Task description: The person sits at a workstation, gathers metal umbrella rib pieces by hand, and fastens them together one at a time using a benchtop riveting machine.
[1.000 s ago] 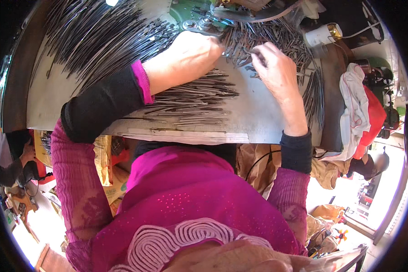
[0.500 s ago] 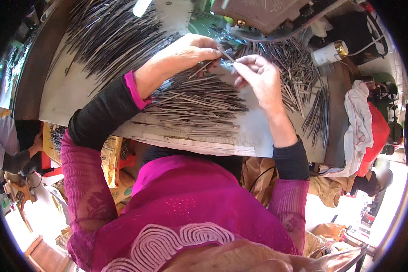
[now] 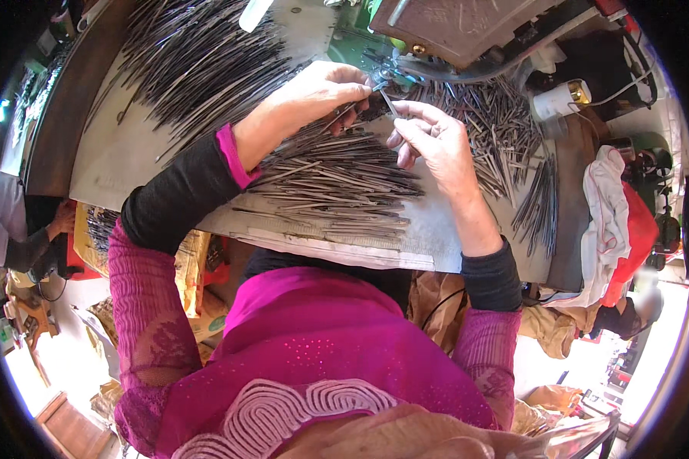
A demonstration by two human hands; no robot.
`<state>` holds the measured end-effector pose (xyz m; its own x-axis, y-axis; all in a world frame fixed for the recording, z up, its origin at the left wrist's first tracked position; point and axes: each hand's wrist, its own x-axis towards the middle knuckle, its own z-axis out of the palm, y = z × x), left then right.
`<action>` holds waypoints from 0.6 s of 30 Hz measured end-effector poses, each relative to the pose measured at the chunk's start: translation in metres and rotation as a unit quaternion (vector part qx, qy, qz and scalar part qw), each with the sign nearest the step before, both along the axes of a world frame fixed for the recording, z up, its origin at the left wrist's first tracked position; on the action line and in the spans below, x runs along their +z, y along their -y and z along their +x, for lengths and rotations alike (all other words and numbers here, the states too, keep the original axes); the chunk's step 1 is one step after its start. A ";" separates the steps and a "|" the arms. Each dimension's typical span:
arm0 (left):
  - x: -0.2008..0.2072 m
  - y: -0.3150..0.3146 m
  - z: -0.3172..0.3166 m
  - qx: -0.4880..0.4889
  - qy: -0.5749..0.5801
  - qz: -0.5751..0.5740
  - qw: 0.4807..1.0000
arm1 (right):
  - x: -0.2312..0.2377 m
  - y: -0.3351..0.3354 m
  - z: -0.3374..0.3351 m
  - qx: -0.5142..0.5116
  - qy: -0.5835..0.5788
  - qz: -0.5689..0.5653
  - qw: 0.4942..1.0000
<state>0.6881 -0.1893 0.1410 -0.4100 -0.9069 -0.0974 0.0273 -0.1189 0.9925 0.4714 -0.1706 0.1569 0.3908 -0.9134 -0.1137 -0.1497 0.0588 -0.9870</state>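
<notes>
Between my two hands is a thin dark metal strip [image 3: 388, 102], just in front of the green machine [image 3: 354, 47]. My left hand [image 3: 325, 90] pinches its upper end between thumb and fingers; other thin strips seem to lie under these fingers, partly hidden. My right hand [image 3: 430, 131] pinches the lower end of the strip between thumb and forefinger, with the other fingers curled. Below my hands a loose pile of long thin strips [image 3: 337, 183] lies on the pale worktable [image 3: 444, 229]. Shorter strips [image 3: 490, 115] are heaped beyond my right hand.
A large heap of long strips [image 3: 207, 69] covers the table's left part. A small bundle [image 3: 540, 203] lies at the right edge. A white lamp [image 3: 557, 99] stands at the back right, above a white and red cloth [image 3: 608, 206]. At far left, another person's hand [image 3: 63, 218] shows.
The strip has turned slightly steeper between my fingers. My hands stay near the machine, and the whole view has shifted a little, with the table appearing lower.
</notes>
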 end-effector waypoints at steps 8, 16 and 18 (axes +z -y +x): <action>0.014 0.006 -0.002 0.016 0.051 -0.035 0.998 | 0.003 0.014 -0.001 -0.003 0.033 -0.019 0.999; 0.008 0.016 -0.002 0.021 0.059 -0.060 0.996 | 0.001 0.018 -0.001 -0.009 0.035 -0.014 0.999; 0.009 0.016 -0.003 0.018 0.063 -0.070 0.995 | 0.003 0.018 0.000 -0.013 0.029 -0.007 0.999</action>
